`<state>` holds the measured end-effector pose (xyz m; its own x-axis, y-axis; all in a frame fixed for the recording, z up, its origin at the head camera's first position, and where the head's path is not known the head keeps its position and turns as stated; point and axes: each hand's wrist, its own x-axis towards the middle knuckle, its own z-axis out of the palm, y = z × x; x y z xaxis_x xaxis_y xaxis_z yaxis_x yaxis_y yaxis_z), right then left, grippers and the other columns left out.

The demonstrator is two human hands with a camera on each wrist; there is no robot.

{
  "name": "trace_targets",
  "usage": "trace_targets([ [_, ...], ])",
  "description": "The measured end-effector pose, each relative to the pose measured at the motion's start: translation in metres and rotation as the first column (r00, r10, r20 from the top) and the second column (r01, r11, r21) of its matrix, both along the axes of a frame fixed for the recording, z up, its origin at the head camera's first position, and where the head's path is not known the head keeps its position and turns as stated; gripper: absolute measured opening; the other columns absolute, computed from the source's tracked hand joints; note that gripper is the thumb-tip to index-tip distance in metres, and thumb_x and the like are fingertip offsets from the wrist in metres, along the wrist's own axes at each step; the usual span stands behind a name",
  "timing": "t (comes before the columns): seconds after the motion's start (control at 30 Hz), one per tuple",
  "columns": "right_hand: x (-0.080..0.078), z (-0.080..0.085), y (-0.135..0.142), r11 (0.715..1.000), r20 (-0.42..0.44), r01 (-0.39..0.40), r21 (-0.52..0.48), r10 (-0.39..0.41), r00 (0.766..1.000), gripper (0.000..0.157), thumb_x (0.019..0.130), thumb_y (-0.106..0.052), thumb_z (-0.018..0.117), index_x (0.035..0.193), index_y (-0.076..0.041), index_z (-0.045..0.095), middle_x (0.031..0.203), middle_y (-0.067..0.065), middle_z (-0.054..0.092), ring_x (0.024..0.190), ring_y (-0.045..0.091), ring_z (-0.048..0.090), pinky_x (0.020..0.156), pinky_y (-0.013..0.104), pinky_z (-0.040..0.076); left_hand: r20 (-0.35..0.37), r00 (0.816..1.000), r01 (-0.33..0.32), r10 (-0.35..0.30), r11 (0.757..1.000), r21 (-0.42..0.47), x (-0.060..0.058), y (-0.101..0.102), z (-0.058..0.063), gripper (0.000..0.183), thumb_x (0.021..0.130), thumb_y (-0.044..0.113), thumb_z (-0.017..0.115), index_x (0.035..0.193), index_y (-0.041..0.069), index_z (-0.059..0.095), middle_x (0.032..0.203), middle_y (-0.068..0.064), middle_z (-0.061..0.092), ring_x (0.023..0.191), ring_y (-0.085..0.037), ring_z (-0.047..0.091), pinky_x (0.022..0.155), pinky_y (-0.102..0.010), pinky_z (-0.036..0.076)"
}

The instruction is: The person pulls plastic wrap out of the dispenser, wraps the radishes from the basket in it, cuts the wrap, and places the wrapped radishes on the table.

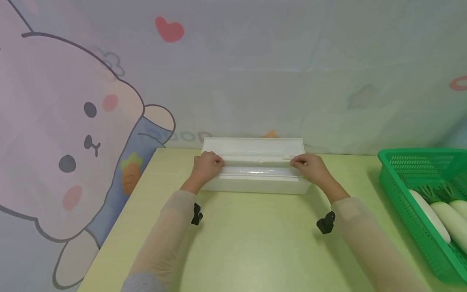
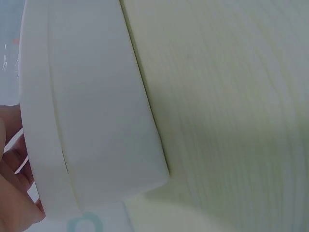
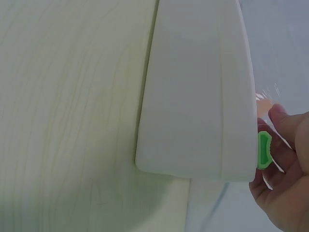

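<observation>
A long white cling film dispenser (image 1: pixel 255 185) stands at the back of the table with its lid (image 1: pixel 253 144) tipped up. Shiny clear cling film (image 1: pixel 251 171) spans the opening. At the left end my left hand (image 1: pixel 205 167) pinches the film's edge between thumb and curled fingers; the dispenser's wall (image 2: pixel 104 111) hides part of it in the left wrist view. My right hand (image 1: pixel 313 168) pinches the film at the right end. Beside those fingers, a small green slider (image 3: pixel 264 150) sits at the dispenser's edge in the right wrist view.
On the right of the light wood-grain table (image 1: pixel 255 243) is a green plastic basket (image 1: pixel 401 215) with several white radishes (image 1: pixel 450 221). A cartoon-printed cloth (image 1: pixel 233 81) hangs behind the table. Black wrist cameras sit under both forearms.
</observation>
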<state>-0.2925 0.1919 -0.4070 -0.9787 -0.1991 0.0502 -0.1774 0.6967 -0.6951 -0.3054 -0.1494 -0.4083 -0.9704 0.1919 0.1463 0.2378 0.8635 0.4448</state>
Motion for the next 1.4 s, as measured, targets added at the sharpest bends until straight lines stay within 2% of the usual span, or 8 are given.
trace_targets([
  [0.17,0.004,0.004,0.002,1.000,-0.001,0.001,-0.026,-0.001,1.000,0.034,0.099,-0.029,0.055,0.114,-0.001,0.068,0.122,0.019,0.063,0.113,0.034,0.057,0.092,0.048,0.046,0.051,0.999,-0.025,0.019,0.992,0.122,0.001,-0.010,0.002,0.024,0.096,0.027,0.060,0.106,0.010,0.074,0.111,-0.007,0.070,0.104,-0.028,0.061,0.103,-0.051,0.033],
  [0.37,0.006,0.008,0.007,0.995,0.018,-0.006,-0.102,0.008,1.000,0.034,0.099,-0.028,0.055,0.116,-0.001,0.068,0.121,0.018,0.064,0.117,0.034,0.056,0.097,0.048,0.044,0.108,0.994,-0.012,-0.023,0.949,0.315,0.001,-0.015,0.009,0.023,0.096,0.022,0.060,0.104,0.002,0.072,0.104,-0.012,0.071,0.099,-0.028,0.063,0.089,-0.042,0.048],
  [0.5,0.007,0.013,0.007,0.982,0.060,-0.004,-0.187,0.016,0.998,0.036,0.100,-0.027,0.054,0.120,0.001,0.065,0.123,0.020,0.063,0.119,0.035,0.056,0.100,0.048,0.043,0.168,0.984,-0.027,-0.057,0.888,0.460,-0.002,-0.018,0.012,0.024,0.096,0.020,0.060,0.103,-0.001,0.070,0.105,-0.015,0.070,0.103,-0.029,0.063,0.092,-0.042,0.047],
  [0.63,0.008,0.019,0.005,0.963,0.093,-0.004,-0.271,0.030,0.995,0.037,0.101,-0.023,0.051,0.125,0.004,0.060,0.124,0.023,0.061,0.118,0.037,0.057,0.101,0.047,0.043,0.192,0.977,-0.041,-0.091,0.805,0.593,-0.003,-0.020,0.014,0.025,0.096,0.018,0.060,0.105,-0.005,0.068,0.109,-0.018,0.069,0.105,-0.030,0.065,0.097,-0.041,0.047],
  [0.77,0.007,0.024,0.003,0.959,0.094,0.003,-0.283,0.025,0.995,0.037,0.102,-0.021,0.049,0.126,0.005,0.058,0.123,0.022,0.063,0.116,0.034,0.058,0.099,0.044,0.045,0.190,0.976,-0.059,-0.105,0.716,0.696,-0.002,-0.021,0.015,0.025,0.096,0.014,0.059,0.106,-0.008,0.064,0.105,-0.021,0.069,0.098,-0.028,0.068,0.094,-0.037,0.050],
  [0.83,0.006,0.027,0.003,0.958,0.091,0.007,-0.287,0.020,0.996,0.036,0.102,-0.020,0.049,0.125,0.005,0.059,0.121,0.021,0.064,0.114,0.031,0.061,0.098,0.042,0.047,0.189,0.976,-0.066,-0.105,0.691,0.720,-0.002,-0.021,0.017,0.025,0.096,0.013,0.060,0.106,-0.010,0.064,0.102,-0.020,0.070,0.094,-0.024,0.070,0.090,-0.036,0.052],
  [1.17,0.006,0.040,0.002,0.950,0.074,-0.013,-0.312,0.038,0.997,0.037,0.101,-0.021,0.051,0.124,0.008,0.059,0.118,0.019,0.066,0.094,-0.001,0.065,0.097,0.041,0.047,0.204,0.975,-0.085,-0.092,0.693,0.716,0.000,-0.025,0.035,0.024,0.094,0.010,0.062,0.108,-0.009,0.065,0.102,-0.017,0.069,0.084,-0.015,0.069,0.085,-0.036,0.054],
  [1.4,0.002,0.054,0.006,0.948,0.049,-0.006,-0.318,0.023,0.999,0.037,0.100,-0.023,0.053,0.122,0.005,0.061,0.105,-0.002,0.072,0.087,-0.009,0.062,0.092,0.033,0.050,0.159,0.987,-0.095,-0.037,0.668,0.738,-0.003,-0.024,0.050,0.016,0.089,0.009,0.068,0.097,-0.006,0.067,0.087,-0.003,0.069,0.081,-0.017,0.067,0.079,-0.033,0.056],
])
